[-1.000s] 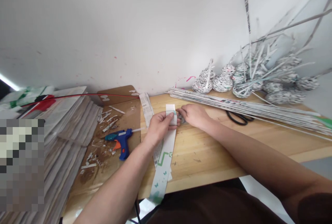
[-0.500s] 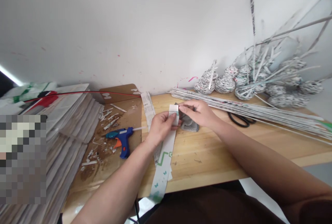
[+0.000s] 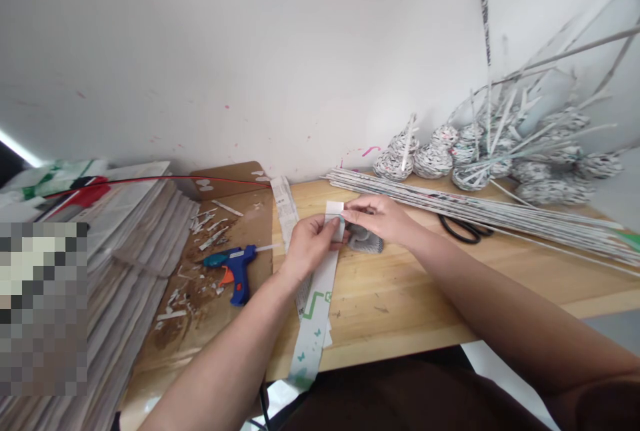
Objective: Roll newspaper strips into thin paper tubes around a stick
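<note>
A long white paper strip [image 3: 320,291] with green marks runs from the table's front edge up to my hands, its top end folded over. My left hand [image 3: 314,238] grips the strip near that end, thumb on top. My right hand [image 3: 379,216] pinches the right edge of the folded end between thumb and fingers. Partly under my right hand lies a grey patterned thing [image 3: 366,240] on the wooden table [image 3: 390,304]. A newspaper strip [image 3: 285,208] lies beneath, to the left.
A blue glue gun [image 3: 241,274] lies on brown cardboard among paper scraps. Stacked paper [image 3: 150,244] stands at left. Behind on the right are rolled paper sticks [image 3: 450,204], black scissor handles [image 3: 465,230] and several woven paper gourd shapes [image 3: 434,159].
My right thumb has moved slightly down along the edge of the folded end. My left hand keeps its hold on the strip.
</note>
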`<state>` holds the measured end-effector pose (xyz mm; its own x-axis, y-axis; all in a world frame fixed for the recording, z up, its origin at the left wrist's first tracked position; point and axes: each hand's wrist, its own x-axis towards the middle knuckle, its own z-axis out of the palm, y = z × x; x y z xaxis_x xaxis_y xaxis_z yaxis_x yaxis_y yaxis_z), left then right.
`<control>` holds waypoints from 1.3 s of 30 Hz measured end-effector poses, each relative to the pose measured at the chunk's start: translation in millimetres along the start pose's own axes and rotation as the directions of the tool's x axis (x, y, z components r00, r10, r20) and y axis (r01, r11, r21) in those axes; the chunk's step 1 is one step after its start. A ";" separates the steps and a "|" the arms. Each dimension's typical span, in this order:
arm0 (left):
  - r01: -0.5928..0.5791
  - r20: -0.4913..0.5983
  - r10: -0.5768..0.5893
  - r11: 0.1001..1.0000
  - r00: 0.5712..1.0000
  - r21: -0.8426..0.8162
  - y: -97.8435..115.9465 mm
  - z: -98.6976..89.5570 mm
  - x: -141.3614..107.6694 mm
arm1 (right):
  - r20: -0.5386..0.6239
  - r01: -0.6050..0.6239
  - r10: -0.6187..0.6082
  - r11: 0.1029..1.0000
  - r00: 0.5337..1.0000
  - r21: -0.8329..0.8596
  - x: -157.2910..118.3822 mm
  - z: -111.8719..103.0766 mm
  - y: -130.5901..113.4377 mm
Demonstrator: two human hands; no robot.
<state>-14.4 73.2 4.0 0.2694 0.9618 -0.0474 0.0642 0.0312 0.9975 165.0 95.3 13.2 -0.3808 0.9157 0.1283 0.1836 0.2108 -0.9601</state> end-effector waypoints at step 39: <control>0.001 0.054 0.002 0.999 0.999 -0.041 0.2 5.1 -3.8 | -0.194 -0.059 0.114 0.961 0.974 0.271 0.8 23.0 6.3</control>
<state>-10.5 68.2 4.1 0.3210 0.9459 -0.0485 0.0249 0.0428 0.9988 145.0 89.5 1.6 -0.1747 0.9826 0.0635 -0.0468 0.0561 -0.9973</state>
